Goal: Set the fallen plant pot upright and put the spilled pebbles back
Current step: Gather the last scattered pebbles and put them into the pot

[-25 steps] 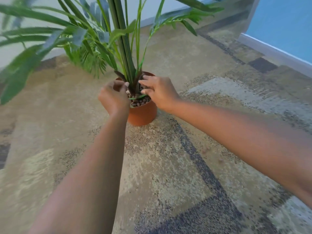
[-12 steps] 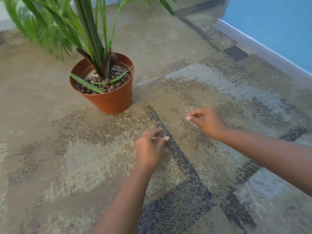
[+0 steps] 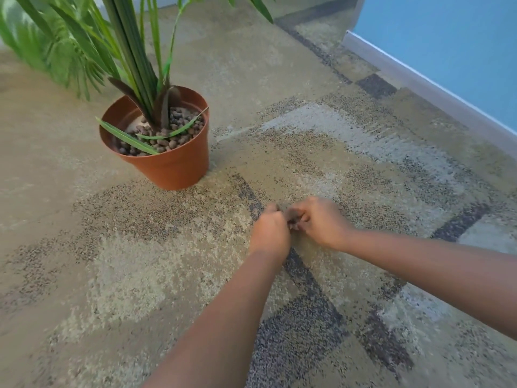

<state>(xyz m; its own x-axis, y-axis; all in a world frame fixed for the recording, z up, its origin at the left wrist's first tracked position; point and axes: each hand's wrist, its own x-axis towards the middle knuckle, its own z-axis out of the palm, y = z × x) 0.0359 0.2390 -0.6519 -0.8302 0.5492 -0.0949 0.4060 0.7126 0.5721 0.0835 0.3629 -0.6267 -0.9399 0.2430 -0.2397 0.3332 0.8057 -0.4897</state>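
Observation:
The terracotta plant pot (image 3: 179, 166) stands upright on the patterned carpet (image 3: 112, 261) at upper left. Brown pebbles (image 3: 173, 135) fill most of its top around the green plant stems (image 3: 134, 51). My left hand (image 3: 270, 233) and my right hand (image 3: 321, 222) are low on the carpet to the right of and nearer than the pot, well apart from it. Their curled fingertips touch each other. No loose pebble shows on the carpet or between the fingers; the hands hide the spot under them.
A blue wall (image 3: 447, 37) with a pale baseboard (image 3: 419, 85) runs along the upper right. Long leaves (image 3: 56, 46) spread over the upper left, above the pot. Carpet stretches all around the hands.
Both hands left the pot's rim, dropped to the carpet in front of it, then came together until their fingertips met. The pot has stayed upright.

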